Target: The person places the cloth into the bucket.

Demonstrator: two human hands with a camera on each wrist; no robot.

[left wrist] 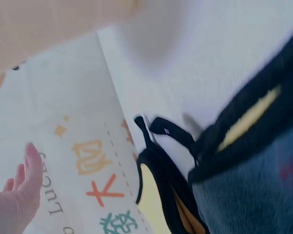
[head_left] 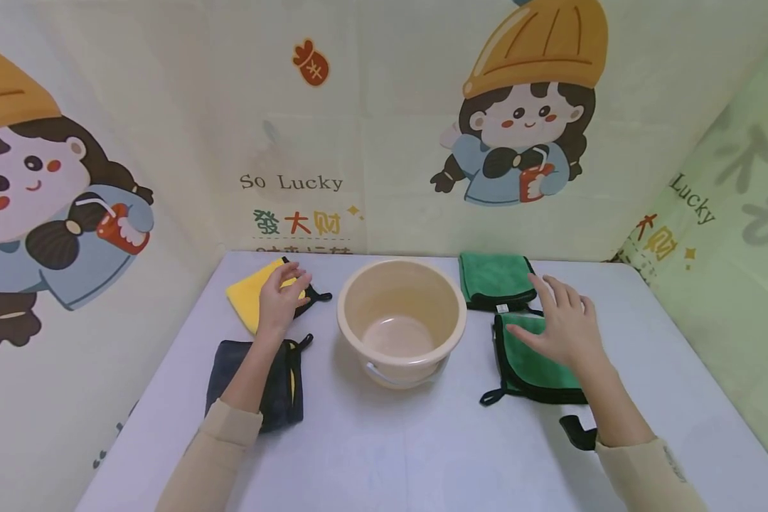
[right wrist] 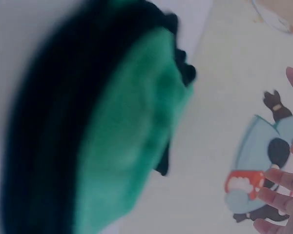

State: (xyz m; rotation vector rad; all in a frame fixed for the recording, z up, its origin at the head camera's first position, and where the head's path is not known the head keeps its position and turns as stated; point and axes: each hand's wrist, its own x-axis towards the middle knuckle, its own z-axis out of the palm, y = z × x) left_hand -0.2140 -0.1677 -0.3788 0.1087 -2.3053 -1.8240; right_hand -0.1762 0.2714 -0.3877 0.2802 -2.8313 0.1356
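Note:
A beige plastic basin (head_left: pixel 400 320) stands empty in the middle of a white table (head_left: pixel 390 448). My left hand (head_left: pixel 284 293) is over a folded yellow cloth (head_left: pixel 251 293) at the far left, fingers relaxed and holding nothing; whether it touches the cloth is unclear. A dark grey cloth (head_left: pixel 275 387) lies nearer, under my left forearm. My right hand (head_left: pixel 553 320) is spread open over the near green cloth (head_left: pixel 531 363). A second green cloth (head_left: pixel 494 279) lies behind it. The blurred left wrist view shows the grey cloth (left wrist: pixel 249 195) and the yellow cloth (left wrist: pixel 158 204); the right wrist view shows a green cloth (right wrist: pixel 132 131).
Cartoon-printed wall panels (head_left: pixel 384 142) close in the table at the back and on both sides. A small black piece (head_left: pixel 579 432) lies by my right wrist. All the cloths have black trim and hanging loops. Bare tabletop lies in front of the basin.

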